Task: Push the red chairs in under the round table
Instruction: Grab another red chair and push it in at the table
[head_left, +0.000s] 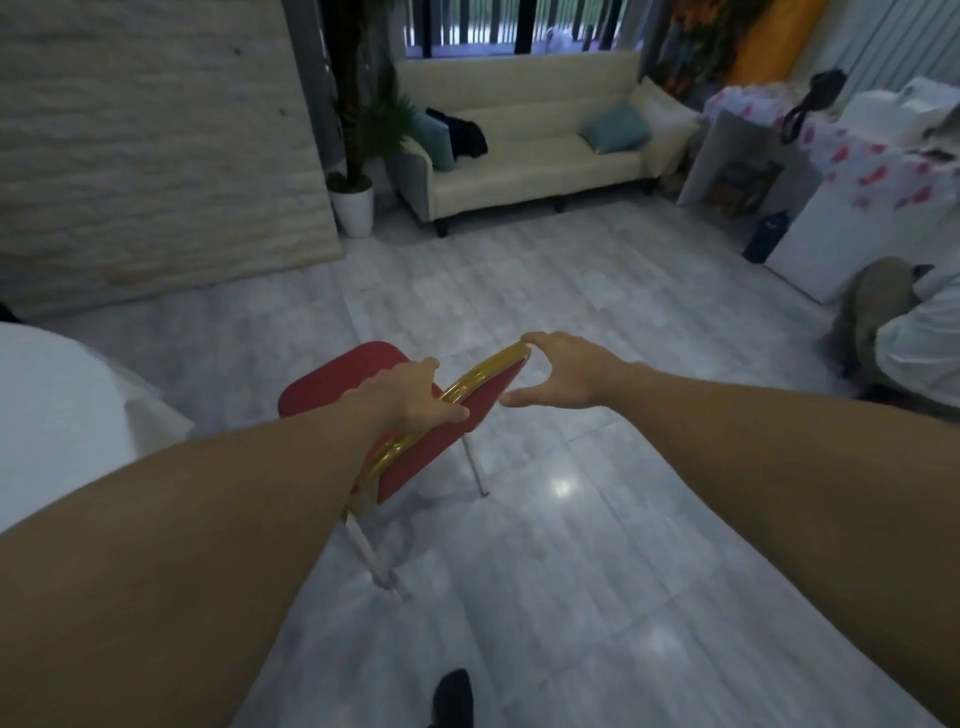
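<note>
A red chair (332, 384) with a gold-rimmed back and thin metal legs stands on the grey tiled floor at the centre. My left hand (410, 397) grips the gold top rail of its back, fingers over the front, thumb behind. My right hand (566, 371) is at the right end of the same rail, fingertips touching the gold corner, thumb spread apart below. The round table (57, 410), covered in a white cloth, shows only at the left edge, just left of the chair's seat.
A cream sofa (535, 156) with cushions stands at the back, a potted plant (356, 192) to its left. Covered tables and a seated person (898, 332) are on the right. My dark shoe (452, 699) is at the bottom. A stone wall runs along the left.
</note>
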